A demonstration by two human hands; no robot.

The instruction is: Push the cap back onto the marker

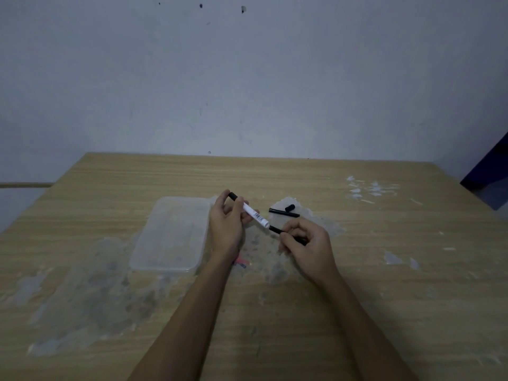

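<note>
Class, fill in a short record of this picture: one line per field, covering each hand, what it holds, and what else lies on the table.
left hand: left hand grips a white marker barrel with a black end
right hand: right hand pinches a thin black stick, its tip close to the barrel's open end
behind the hands: a second black stick and a small black cap lie on the table
left of the hands: a clear plastic lid, lying flat
surface: wooden table, patchy with whitish residue

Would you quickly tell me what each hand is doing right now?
Left hand: grips the white marker barrel.
Right hand: pinches a thin black piece at the barrel's open end.
</note>
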